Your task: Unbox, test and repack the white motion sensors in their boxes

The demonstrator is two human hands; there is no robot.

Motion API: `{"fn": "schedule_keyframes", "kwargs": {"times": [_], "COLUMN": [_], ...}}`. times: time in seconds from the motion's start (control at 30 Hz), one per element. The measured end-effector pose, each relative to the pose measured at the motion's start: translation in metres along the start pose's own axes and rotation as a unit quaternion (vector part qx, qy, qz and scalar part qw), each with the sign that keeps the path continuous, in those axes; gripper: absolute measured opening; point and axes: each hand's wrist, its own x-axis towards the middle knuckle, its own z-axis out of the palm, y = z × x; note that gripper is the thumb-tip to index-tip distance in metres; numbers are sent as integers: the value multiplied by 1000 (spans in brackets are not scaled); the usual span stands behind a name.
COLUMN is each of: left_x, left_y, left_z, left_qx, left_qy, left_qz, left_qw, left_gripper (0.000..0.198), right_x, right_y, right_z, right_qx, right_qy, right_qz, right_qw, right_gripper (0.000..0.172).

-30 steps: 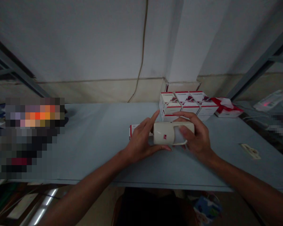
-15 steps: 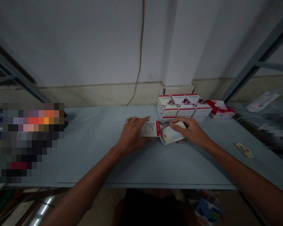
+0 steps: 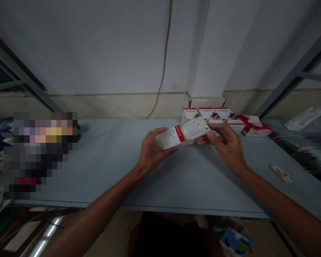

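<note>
Head view, left hand (image 3: 152,150) above grey-blue tabletop (image 3: 192,182), white wall (image 3: 96,46)

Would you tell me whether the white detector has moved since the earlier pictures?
Yes. The white detector has risen in the view: it now overlaps the front of the red-and-white boxes instead of sitting below them, and tilts upward.

Cream plastic motion detector (image 3: 202,124): white domed lens (image 3: 192,129) upward, red-striped paper label (image 3: 169,138) on lower end, held tilted.
</note>
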Motion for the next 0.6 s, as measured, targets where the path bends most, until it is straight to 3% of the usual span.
{"fn": "schedule_keyframes", "kwargs": {"times": [0.1,0.33,0.47,0.6], "left_x": [-1,-7,-8,-8], "left_y": [2,9,10,7], "left_z": [2,8,9,9], "left_qx": [-35,-58,-40,-34], "left_qy": [21,1,-11,-14], "left_qz": [-8,14,15,20], "left_qw": [999,998,999,999], "left_gripper": [68,70,69,71], "right_x": [-3,-19,-20,-17], "right_y": [4,5,3,-4], "right_z": [0,10,10,8], "right_qx": [-87,-253,-266,-235], "right_qy": [1,-139,-156,-149], "right_qz": [-35,-163,-189,-211], "right_qw": [996,943,932,937], "right_gripper": [25,26,20,28]}}
